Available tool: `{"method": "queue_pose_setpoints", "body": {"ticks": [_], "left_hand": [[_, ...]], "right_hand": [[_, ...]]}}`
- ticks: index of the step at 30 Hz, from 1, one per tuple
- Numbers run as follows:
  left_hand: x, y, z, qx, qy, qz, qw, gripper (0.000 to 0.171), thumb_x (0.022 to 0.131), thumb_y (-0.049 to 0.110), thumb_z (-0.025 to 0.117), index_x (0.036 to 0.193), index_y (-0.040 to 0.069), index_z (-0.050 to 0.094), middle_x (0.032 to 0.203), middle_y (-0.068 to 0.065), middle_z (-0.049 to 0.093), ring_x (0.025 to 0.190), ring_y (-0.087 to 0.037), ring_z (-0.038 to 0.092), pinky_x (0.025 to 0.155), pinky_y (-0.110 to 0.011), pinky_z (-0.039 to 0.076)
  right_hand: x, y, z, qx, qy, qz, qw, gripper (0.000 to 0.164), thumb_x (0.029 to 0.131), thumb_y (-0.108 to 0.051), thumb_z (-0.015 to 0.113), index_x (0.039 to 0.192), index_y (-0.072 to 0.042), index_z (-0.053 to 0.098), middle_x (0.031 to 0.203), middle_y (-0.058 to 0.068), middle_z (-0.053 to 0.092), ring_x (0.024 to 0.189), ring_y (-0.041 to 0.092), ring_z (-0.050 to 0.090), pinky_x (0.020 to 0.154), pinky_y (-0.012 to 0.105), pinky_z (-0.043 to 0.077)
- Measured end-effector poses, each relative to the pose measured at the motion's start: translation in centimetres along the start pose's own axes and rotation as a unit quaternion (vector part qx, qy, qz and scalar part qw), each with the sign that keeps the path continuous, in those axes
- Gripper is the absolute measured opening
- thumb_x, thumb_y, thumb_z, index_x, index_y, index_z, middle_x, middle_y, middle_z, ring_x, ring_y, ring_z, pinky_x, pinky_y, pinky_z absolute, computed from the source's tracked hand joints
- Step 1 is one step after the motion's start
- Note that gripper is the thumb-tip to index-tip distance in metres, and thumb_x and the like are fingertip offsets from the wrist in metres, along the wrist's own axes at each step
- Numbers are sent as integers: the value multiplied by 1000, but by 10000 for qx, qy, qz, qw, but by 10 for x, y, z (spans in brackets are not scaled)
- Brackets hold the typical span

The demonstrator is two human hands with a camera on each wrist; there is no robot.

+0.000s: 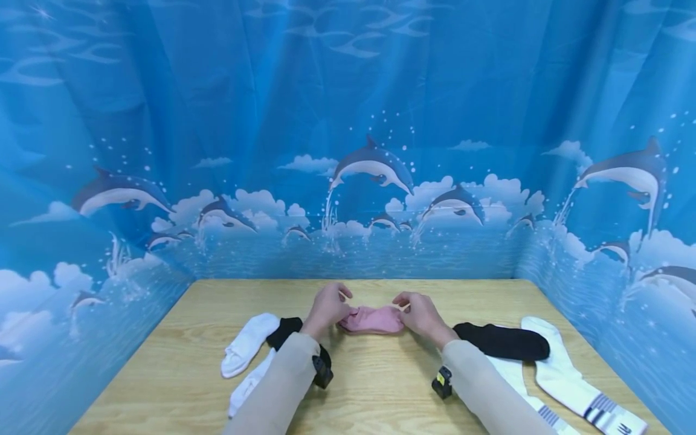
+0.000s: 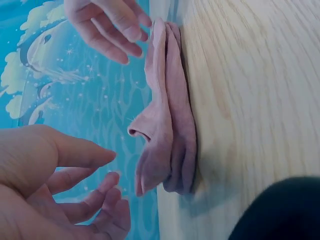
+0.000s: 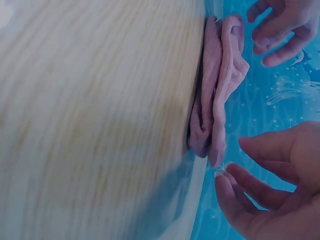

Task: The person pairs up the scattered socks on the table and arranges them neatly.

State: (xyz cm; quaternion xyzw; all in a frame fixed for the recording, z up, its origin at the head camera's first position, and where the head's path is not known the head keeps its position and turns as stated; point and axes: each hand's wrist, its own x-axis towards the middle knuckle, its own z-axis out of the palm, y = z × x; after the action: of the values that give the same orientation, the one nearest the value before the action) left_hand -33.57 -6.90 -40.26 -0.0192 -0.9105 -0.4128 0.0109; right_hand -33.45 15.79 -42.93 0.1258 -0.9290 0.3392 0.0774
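A pink pair of socks (image 1: 373,320), one lying over the other, rests on the wooden table between the two hands. At its left end is my left hand (image 1: 329,309); the left wrist view shows its thumb and loosely bent fingers apart from the fabric, holding nothing. My right hand (image 1: 421,313) is at the other end. In the right wrist view its fingertips (image 3: 222,172) are right by the sock's tip, with thumb and fingers spread and nothing between them. The upper sock (image 2: 159,125) has a raised fold near the left hand.
Left of the arms lie white socks (image 1: 250,344) and a black sock (image 1: 285,331), partly hidden by the left forearm. On the right, a black sock (image 1: 502,342) lies across long white socks with striped cuffs (image 1: 565,377). A blue dolphin-print curtain (image 1: 348,241) surrounds the table (image 1: 375,386).
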Motion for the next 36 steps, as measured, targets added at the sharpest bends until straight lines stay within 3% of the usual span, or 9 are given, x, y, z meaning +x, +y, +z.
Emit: {"method": "queue_pose_setpoints", "body": {"ticks": [5, 9, 12, 19, 29, 36], "left_hand": [[1, 4, 4, 54, -168, 428, 9989, 24, 87, -2, 74, 110, 3, 73, 113, -18, 69, 101, -29, 65, 81, -42, 58], [1, 5, 7, 356, -349, 853, 9951, 22, 86, -2, 75, 108, 2, 74, 104, -16, 70, 93, -25, 65, 79, -40, 58], [1, 5, 9, 573, -542, 980, 9921, 25, 85, -3, 74, 110, 1, 74, 95, -12, 69, 86, -22, 62, 76, -36, 56], [1, 2, 17, 1108, -740, 870, 9873, 31, 86, -4, 72, 116, 3, 73, 86, -7, 66, 75, -18, 59, 69, -33, 53], [-2, 0, 22, 1385, -592, 566, 9870, 35, 80, -2, 80, 114, 4, 73, 95, -9, 70, 84, -21, 62, 81, -41, 56], [-3, -1, 24, 1490, -583, 545, 9856, 34, 80, 0, 81, 114, 4, 74, 101, -11, 72, 91, -24, 65, 88, -44, 57]], "right_hand": [[0, -7, 1, -92, 42, -128, 9999, 20, 88, -1, 75, 107, -2, 74, 108, 16, 76, 96, 30, 70, 89, 47, 58], [0, -11, 6, -194, -25, -272, 9994, 19, 88, 0, 75, 106, -1, 75, 110, 17, 76, 101, 33, 71, 92, 48, 58], [-1, -14, 9, -361, -108, -467, 9982, 20, 85, 2, 75, 106, 1, 75, 107, 17, 76, 100, 32, 70, 92, 48, 58], [-3, -17, 12, -810, -327, -738, 9934, 23, 81, 1, 79, 104, 2, 76, 92, 14, 72, 86, 24, 65, 83, 45, 56], [-1, -15, 15, -1045, -534, -596, 9913, 27, 79, -2, 83, 105, 2, 76, 89, 10, 70, 76, 17, 55, 74, 37, 52], [-1, -14, 16, -1172, -539, -692, 9892, 24, 78, -2, 84, 101, 1, 77, 94, 13, 72, 85, 23, 64, 82, 43, 56]]}}
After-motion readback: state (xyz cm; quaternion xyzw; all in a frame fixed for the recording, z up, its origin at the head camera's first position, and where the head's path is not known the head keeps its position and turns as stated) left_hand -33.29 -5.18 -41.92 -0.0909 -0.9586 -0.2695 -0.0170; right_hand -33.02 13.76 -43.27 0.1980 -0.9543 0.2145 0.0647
